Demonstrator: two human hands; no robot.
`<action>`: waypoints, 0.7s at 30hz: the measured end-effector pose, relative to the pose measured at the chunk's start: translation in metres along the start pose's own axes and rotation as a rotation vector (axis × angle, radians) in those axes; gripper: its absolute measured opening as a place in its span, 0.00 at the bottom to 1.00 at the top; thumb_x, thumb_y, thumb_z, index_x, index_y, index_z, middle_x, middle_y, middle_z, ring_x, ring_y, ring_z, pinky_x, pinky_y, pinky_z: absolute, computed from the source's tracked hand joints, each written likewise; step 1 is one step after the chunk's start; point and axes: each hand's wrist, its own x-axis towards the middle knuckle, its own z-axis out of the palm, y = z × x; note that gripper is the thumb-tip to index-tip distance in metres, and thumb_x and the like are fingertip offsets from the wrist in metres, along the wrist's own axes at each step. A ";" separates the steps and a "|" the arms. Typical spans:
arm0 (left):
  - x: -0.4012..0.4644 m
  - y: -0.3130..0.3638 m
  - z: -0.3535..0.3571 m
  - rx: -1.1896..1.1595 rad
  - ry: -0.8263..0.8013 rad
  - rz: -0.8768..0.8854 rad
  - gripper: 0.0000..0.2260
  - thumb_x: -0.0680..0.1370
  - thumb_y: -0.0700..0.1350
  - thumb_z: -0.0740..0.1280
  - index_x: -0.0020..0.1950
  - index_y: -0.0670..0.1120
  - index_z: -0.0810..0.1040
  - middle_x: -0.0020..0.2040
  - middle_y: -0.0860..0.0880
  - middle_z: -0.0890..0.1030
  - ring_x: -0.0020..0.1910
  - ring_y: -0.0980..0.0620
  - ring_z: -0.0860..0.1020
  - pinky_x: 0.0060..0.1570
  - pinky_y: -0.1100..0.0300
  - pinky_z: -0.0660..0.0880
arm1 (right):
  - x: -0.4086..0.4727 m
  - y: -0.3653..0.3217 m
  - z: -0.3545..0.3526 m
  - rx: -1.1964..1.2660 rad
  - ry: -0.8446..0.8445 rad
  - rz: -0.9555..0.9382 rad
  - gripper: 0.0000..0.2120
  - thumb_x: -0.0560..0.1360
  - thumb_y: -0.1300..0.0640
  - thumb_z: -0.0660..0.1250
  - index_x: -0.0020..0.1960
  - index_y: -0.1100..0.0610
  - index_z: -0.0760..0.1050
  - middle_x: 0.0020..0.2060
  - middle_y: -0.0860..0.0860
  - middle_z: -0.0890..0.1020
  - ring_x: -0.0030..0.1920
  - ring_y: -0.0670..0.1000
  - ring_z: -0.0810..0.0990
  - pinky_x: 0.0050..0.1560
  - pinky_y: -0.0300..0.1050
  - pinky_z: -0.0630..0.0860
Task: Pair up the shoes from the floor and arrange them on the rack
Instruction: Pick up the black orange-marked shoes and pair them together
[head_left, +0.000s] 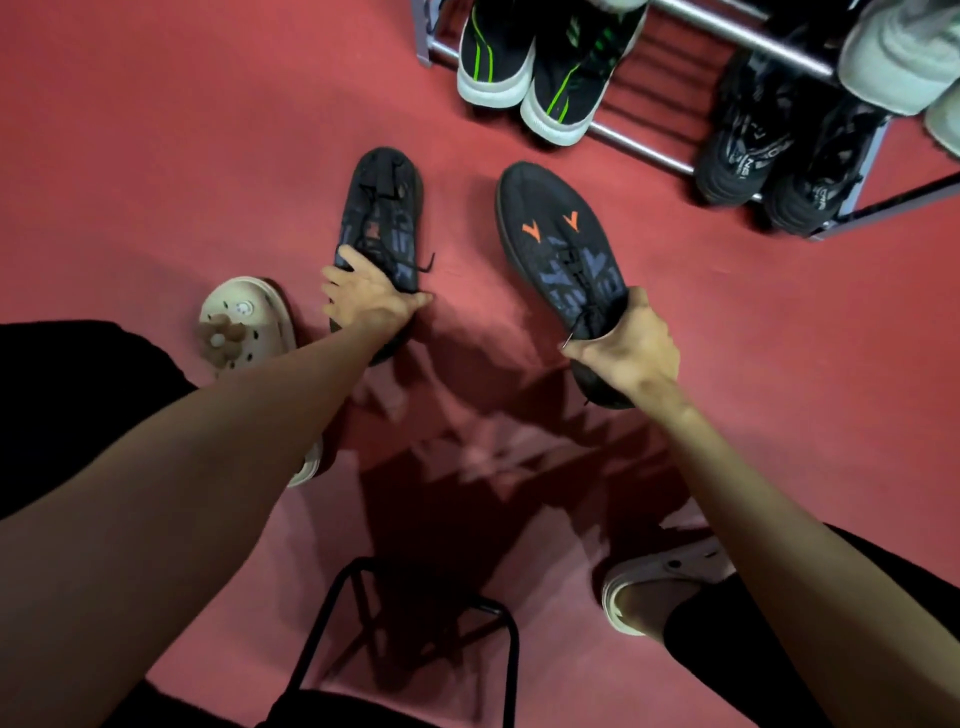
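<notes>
Red floor (156, 130) fills the view, matte, with soft shadows under the arms. Metal rack (675, 156) stands at the upper right, low rail just above the floor. On it: a black pair with green stripes (524, 67) at the left end, a dark pair (779, 150) further right, pale shoes (904, 57) on the tier above. A black stool frame (415, 623) shows at the bottom centre. Person wears cream clogs: one (244, 322) left of the arm, one (670, 582) lower right.

Step in hand: pairing. Left hand (369, 301) lies over the heel end of the left shoe (382, 218), which rests on the floor, toe toward the rack. Fingers curl round the collar, thumb on the inner side. Right hand (628, 348) grips the right shoe (561, 244) at the heel, fingers wrapped round it, one pinching the lace. This shoe has orange marks on the toe; whether it is lifted clear of the floor, cannot tell. Both shoes share the dark upper with bluish pattern, so judged a match. They lie apart, a strip of floor between.

Next move, judged: bring the two together and carry them to the open stretch of rail between the two seated pairs. Needs toes aligned and soles set across both rails, so neither tips through.
</notes>
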 end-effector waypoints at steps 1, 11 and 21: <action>0.002 0.001 0.002 0.004 0.020 0.010 0.55 0.63 0.61 0.76 0.76 0.41 0.48 0.72 0.37 0.60 0.71 0.37 0.62 0.67 0.43 0.62 | 0.000 0.001 -0.001 0.001 -0.009 0.008 0.35 0.58 0.44 0.76 0.60 0.55 0.67 0.56 0.55 0.79 0.57 0.59 0.78 0.56 0.51 0.73; 0.008 -0.010 -0.010 0.198 -0.019 0.455 0.53 0.58 0.53 0.81 0.71 0.32 0.55 0.68 0.36 0.64 0.65 0.34 0.64 0.67 0.45 0.64 | -0.012 0.012 -0.012 0.099 -0.001 0.058 0.34 0.60 0.46 0.76 0.61 0.54 0.68 0.57 0.53 0.80 0.58 0.57 0.78 0.53 0.48 0.73; -0.016 0.048 0.009 1.087 -0.278 1.663 0.41 0.70 0.37 0.68 0.78 0.42 0.49 0.77 0.42 0.58 0.77 0.45 0.55 0.76 0.51 0.44 | -0.026 0.038 -0.031 0.203 0.084 0.201 0.33 0.61 0.47 0.76 0.62 0.56 0.68 0.56 0.53 0.79 0.57 0.57 0.78 0.55 0.50 0.74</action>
